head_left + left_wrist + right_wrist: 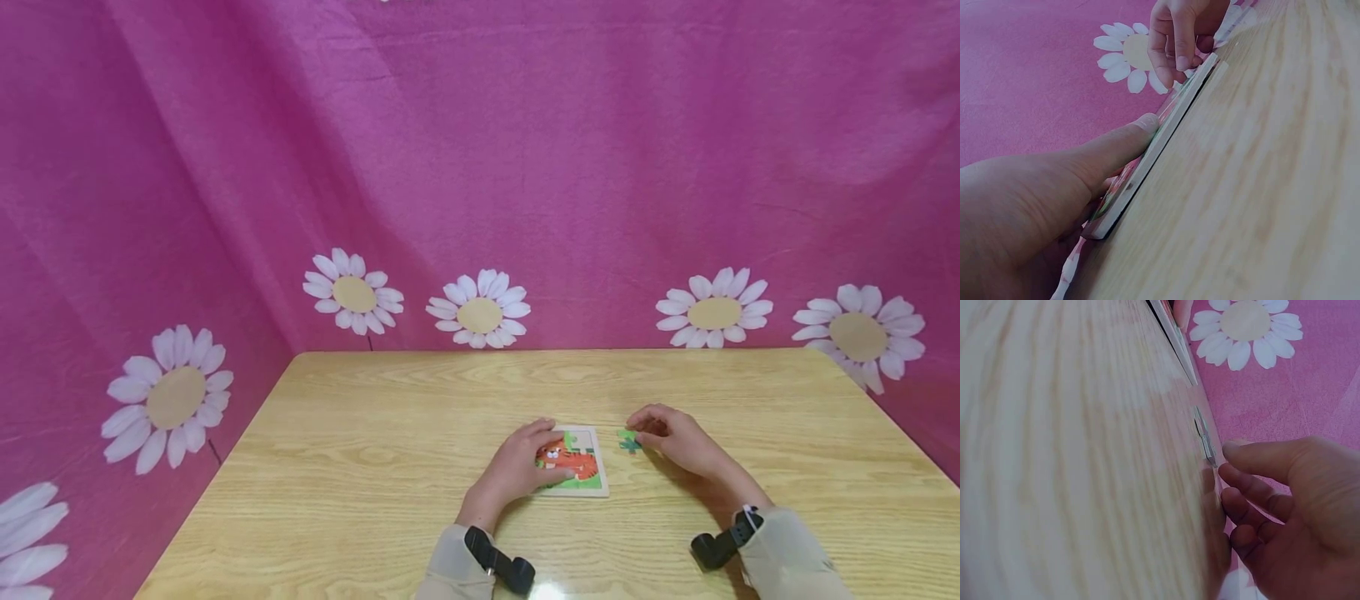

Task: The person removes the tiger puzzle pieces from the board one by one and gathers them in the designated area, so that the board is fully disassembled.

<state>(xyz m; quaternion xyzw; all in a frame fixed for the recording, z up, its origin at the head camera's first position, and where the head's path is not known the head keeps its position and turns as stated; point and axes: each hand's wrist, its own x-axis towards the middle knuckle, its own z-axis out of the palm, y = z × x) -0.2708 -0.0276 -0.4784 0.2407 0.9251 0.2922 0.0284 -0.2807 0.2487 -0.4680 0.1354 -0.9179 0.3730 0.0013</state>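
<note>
Hanging pink cloth [570, 167] (daisy-printed), wooden table [360, 475], puzzle [587, 467]

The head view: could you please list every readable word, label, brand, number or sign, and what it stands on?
None: no text can be read on the puzzle, loose piece, table or cloth.
Any marking on the wrist cameras would be too small to read.

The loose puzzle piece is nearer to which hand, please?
Right: the right hand is at the loose piece; the left hand is farther left, on the framed puzzle.
</note>
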